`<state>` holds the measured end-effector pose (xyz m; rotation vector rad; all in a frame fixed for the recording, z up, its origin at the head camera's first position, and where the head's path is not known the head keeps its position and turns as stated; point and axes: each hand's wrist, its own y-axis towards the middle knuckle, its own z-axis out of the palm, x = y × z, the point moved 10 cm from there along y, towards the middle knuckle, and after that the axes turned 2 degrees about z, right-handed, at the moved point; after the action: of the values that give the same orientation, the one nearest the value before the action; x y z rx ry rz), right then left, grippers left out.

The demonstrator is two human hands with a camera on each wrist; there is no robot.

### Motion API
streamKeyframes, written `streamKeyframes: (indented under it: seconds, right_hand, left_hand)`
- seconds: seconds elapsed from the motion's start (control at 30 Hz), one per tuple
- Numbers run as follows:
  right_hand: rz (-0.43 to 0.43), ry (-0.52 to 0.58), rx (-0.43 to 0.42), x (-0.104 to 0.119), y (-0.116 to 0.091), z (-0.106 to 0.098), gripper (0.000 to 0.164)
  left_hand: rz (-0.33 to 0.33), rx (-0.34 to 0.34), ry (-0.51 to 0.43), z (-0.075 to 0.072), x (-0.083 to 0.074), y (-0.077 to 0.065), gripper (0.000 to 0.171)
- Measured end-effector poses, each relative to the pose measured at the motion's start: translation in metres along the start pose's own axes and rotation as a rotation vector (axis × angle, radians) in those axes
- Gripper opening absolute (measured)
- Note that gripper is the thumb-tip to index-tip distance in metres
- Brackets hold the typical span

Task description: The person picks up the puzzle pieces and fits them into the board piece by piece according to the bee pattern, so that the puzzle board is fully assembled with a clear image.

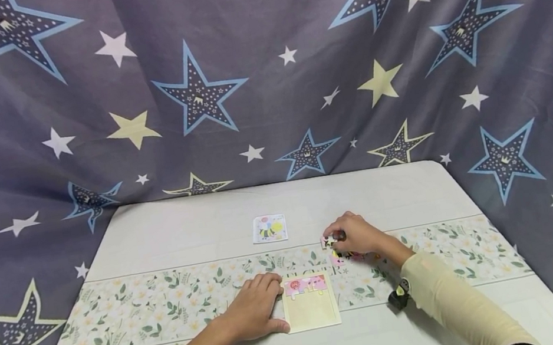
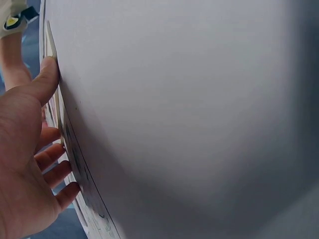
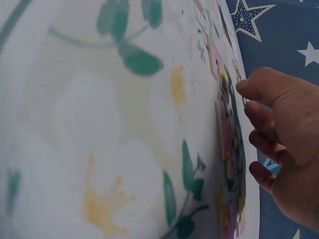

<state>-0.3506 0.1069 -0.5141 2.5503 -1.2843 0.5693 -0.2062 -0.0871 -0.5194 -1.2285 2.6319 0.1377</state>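
Puzzle pieces lay near a shallow tray.
The right hand pinched another piece; the left hand touched the tray's edge, fingers loosely spread.

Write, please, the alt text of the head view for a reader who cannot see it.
A person's right hand holds a puzzle piece near loose pieces, while the left hand touches a square puzzle tray with fitted pieces only along its far edge. Farther back, a bee picture card lies on the white table, before a starry dark curtain.
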Motion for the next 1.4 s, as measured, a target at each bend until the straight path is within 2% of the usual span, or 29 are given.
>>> streamKeyframes:
  seconds: [0.27,0.47,0.77,0.9,1.4]
  right_hand:
    - [-0.027,0.009,-0.007,0.016,-0.003,0.002,0.032]
    - [-0.054,0.043,-0.011,0.031,-0.008,0.004,0.032]
    - [-0.182,0.072,-0.032,0.066,-0.021,0.007,0.030]
    - [-0.211,0.064,-0.038,0.079,-0.026,0.011,0.031]
    - [-0.254,0.021,0.065,0.123,-0.036,0.043,0.031]
  left_hand:
    - [0.014,-0.022,-0.002,-0.002,-0.002,-0.001,0.073]
    - [0.001,-0.004,-0.002,0.000,-0.001,-0.001,0.073]
    - [0.000,-0.003,-0.004,-0.001,-0.002,-0.001,0.072]
    - [-0.001,-0.003,0.000,-0.001,-0.002,0.000,0.072]
    - [0.006,-0.009,0.010,-0.002,0.000,0.000,0.072]
